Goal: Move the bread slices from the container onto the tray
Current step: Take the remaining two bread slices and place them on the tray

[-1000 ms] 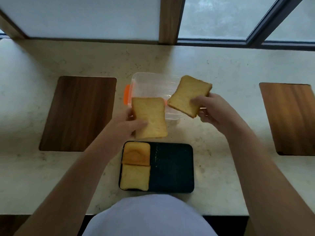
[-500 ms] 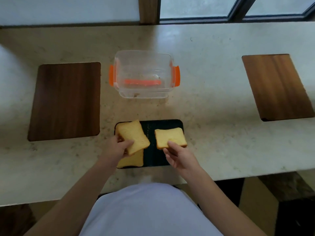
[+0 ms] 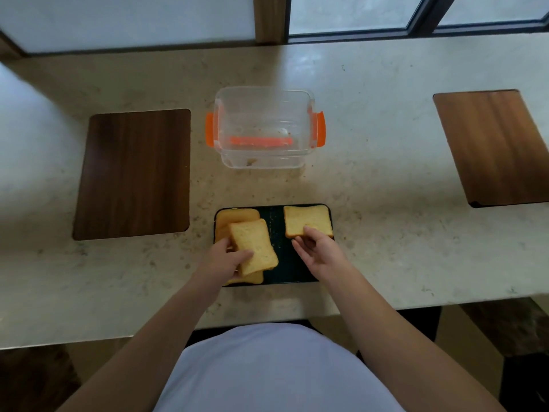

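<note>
A dark tray (image 3: 285,263) lies near the counter's front edge. Two bread slices lie on its left half, one at the far end (image 3: 237,215) and one at the near end (image 3: 254,280), both partly covered. My left hand (image 3: 222,260) grips a third slice (image 3: 254,246) tilted just above them. A fourth slice (image 3: 306,220) rests flat on the tray's far right corner, its near edge pinched by my right hand (image 3: 320,254). The clear container (image 3: 264,163) with orange clips stands behind the tray and holds only crumbs.
A dark wooden board (image 3: 133,173) is set into the pale counter on the left, another board (image 3: 493,147) on the right. Windows run along the back. The counter's front edge is just below the tray, close to my body.
Both hands carried their slices from above the container down to the tray. The right slice has since slid to the tray's far right corner and lies flat; the left slice hovers over the left pair.
</note>
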Motion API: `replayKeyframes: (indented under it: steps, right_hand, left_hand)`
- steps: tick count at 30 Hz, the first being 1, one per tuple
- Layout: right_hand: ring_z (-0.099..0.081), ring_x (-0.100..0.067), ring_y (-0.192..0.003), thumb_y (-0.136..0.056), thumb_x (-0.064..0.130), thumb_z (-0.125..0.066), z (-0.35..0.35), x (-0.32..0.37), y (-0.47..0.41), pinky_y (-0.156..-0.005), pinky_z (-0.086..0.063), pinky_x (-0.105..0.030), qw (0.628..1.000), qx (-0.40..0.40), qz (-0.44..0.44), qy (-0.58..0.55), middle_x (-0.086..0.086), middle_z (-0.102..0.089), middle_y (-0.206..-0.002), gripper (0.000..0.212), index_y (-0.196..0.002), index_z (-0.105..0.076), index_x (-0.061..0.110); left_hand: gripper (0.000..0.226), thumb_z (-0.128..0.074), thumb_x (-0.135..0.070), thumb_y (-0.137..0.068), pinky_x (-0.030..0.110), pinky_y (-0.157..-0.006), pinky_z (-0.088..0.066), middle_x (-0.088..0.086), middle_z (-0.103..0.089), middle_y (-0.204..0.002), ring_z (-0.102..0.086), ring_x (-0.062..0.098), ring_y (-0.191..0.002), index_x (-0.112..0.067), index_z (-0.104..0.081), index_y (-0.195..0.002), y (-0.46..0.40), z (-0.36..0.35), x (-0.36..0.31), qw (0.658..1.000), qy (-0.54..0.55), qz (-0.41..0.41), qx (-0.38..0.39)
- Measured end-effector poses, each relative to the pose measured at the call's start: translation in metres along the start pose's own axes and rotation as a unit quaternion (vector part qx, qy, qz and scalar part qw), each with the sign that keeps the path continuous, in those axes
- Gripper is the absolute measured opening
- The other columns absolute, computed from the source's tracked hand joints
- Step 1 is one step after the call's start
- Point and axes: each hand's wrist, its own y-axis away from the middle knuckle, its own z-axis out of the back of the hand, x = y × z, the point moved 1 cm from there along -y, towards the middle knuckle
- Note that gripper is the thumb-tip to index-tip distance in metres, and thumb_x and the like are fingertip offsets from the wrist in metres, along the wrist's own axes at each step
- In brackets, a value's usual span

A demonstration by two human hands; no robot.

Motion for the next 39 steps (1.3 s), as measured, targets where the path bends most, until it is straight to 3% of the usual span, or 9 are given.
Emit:
replayKeyframes:
  steps: [3,7,16,20,24,26,29,33,39]
  right_hand:
    - [-0.069,-0.032,-0.102,-0.093,0.001,-0.068,0.006,-0.004,-0.002,-0.069,-0.066,-0.036,1.0,0.003,0.012,0.022,-0.026,-0.063,-0.115,0.025,-0.116,-0.06,-0.005]
    - [-0.067,-0.03,-0.104,-0.097,0.002,-0.062,0.019,-0.01,-0.005,-0.082,-0.06,-0.036,0.998,-0.002,0.031,0.056,-0.024,-0.059,-0.12,0.038,-0.132,-0.052,-0.007]
    - [-0.067,-0.029,-0.105,-0.097,-0.001,-0.058,0.019,-0.003,-0.01,-0.079,-0.061,-0.035,0.998,0.003,0.032,0.061,-0.02,-0.062,-0.108,0.046,-0.14,-0.044,-0.008]
    - [-0.068,-0.031,-0.105,-0.097,0.0,-0.059,0.017,-0.004,-0.009,-0.073,-0.063,-0.034,0.997,0.008,0.024,0.069,-0.022,-0.062,-0.11,0.037,-0.133,-0.05,-0.003]
    - [-0.072,-0.033,-0.099,-0.097,0.004,-0.061,0.019,0.0,-0.002,-0.065,-0.065,-0.036,0.996,0.017,-0.002,0.09,-0.025,-0.066,-0.112,0.009,-0.104,-0.057,0.0]
    - [-0.074,-0.03,-0.095,-0.096,0.01,-0.064,0.02,0.001,0.005,-0.065,-0.065,-0.035,0.986,0.023,-0.01,0.166,-0.021,-0.071,-0.109,0.008,-0.102,-0.062,0.006]
    - [-0.073,-0.022,-0.101,-0.09,0.029,-0.074,0.022,0.002,0.014,-0.079,-0.062,-0.033,0.942,0.071,0.028,0.327,-0.009,-0.073,-0.114,0.03,-0.115,-0.065,0.014]
    - [-0.07,-0.014,-0.106,-0.084,0.038,-0.079,0.023,0.018,0.024,-0.085,-0.06,-0.03,0.908,0.119,0.122,0.383,-0.001,-0.068,-0.121,0.038,-0.117,-0.062,0.028]
    - [-0.075,-0.025,-0.101,-0.081,0.022,-0.084,0.024,0.038,0.025,-0.083,-0.062,-0.035,0.918,0.175,0.077,0.347,-0.011,-0.074,-0.117,0.047,-0.122,-0.064,0.011]
  left_hand:
    - [0.052,-0.067,-0.014,-0.093,0.031,-0.069,-0.06,0.005,-0.062,-0.124,-0.066,0.023,-0.105,-0.013,-0.046,-0.14,-0.002,-0.001,0.004,1.0,-0.002,0.0,0.012]
    - [0.053,-0.068,-0.015,-0.092,0.032,-0.069,-0.061,0.002,-0.062,-0.122,-0.066,0.021,-0.105,-0.016,-0.047,-0.14,-0.007,-0.001,0.008,1.0,-0.009,0.0,0.022]
    - [0.047,-0.068,-0.017,-0.092,0.028,-0.064,-0.06,-0.001,-0.066,-0.118,-0.068,0.018,-0.102,-0.02,-0.051,-0.136,-0.015,-0.006,0.003,0.999,-0.008,-0.009,0.037]
    - [0.048,-0.068,-0.018,-0.092,0.034,-0.073,-0.06,0.001,-0.065,-0.12,-0.067,0.02,-0.105,-0.017,-0.05,-0.137,-0.019,-0.01,0.004,0.999,-0.02,-0.009,0.043]
    - [0.05,-0.067,-0.015,-0.093,0.044,-0.084,-0.059,0.006,-0.064,-0.124,-0.065,0.025,-0.109,-0.014,-0.049,-0.139,-0.021,-0.015,0.003,0.999,-0.026,-0.004,0.047]
    - [0.05,-0.068,-0.013,-0.092,0.047,-0.087,-0.059,0.008,-0.064,-0.124,-0.066,0.027,-0.109,-0.013,-0.05,-0.138,-0.021,-0.019,0.002,0.998,-0.015,0.003,0.055]
    - [0.049,-0.073,-0.012,-0.088,0.04,-0.079,-0.061,0.007,-0.067,-0.12,-0.068,0.025,-0.105,-0.015,-0.054,-0.134,-0.02,-0.026,-0.003,0.995,-0.035,0.007,0.092]
    - [0.047,-0.074,-0.012,-0.087,0.034,-0.075,-0.06,0.004,-0.071,-0.116,-0.071,0.021,-0.1,-0.018,-0.057,-0.13,-0.02,-0.033,-0.018,0.983,-0.097,-0.006,0.157]
    - [0.062,-0.079,-0.004,-0.079,0.044,-0.083,-0.06,0.011,-0.066,-0.126,-0.07,0.027,-0.107,-0.012,-0.049,-0.133,-0.019,-0.05,-0.028,0.982,0.075,-0.01,0.175]
